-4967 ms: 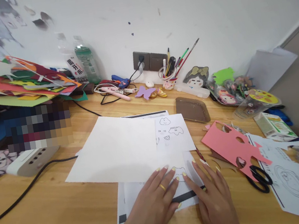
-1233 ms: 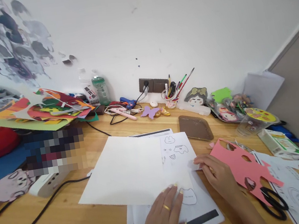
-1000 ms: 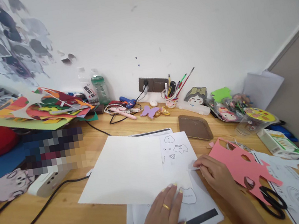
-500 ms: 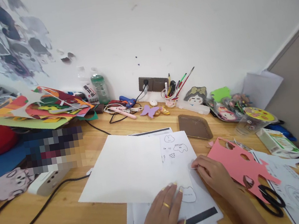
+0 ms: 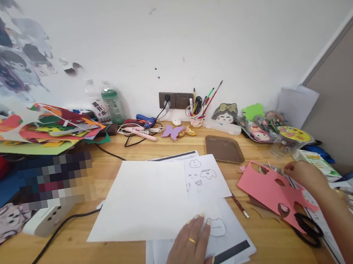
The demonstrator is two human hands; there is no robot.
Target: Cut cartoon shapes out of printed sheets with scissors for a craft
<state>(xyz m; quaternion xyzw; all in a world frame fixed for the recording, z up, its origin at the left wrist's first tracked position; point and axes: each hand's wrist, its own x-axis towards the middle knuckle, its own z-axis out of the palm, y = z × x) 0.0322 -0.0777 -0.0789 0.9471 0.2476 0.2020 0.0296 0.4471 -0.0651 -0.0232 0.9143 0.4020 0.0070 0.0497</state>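
My left hand (image 5: 190, 248) lies flat with fingers stretched, a gold ring on one. It presses the near right part of a blank white sheet (image 5: 140, 200) onto printed pages (image 5: 235, 236) with outlined shapes. A smaller sheet of drawings (image 5: 212, 177) sits partly under the blank one. My right hand (image 5: 307, 176) is over the right side of the desk with curled fingers; anything in them is hidden. It is beside the far right edge of a pink paper with cut-out holes (image 5: 266, 189). Black-handled scissors (image 5: 309, 229) lie partly under that paper.
A pencil (image 5: 240, 204) lies right of the pages. Behind are a brown tray (image 5: 224, 149), a pen cup (image 5: 197, 122) and a clear cup with a yellow lid (image 5: 284, 146). At left stand a power strip (image 5: 47, 217), a black cable (image 5: 61, 228) and stacked coloured paper (image 5: 39, 131).
My right hand has left the right edge of the pages and moved right, past the pink paper. The pencil has come into view. My left hand stays on the sheet.
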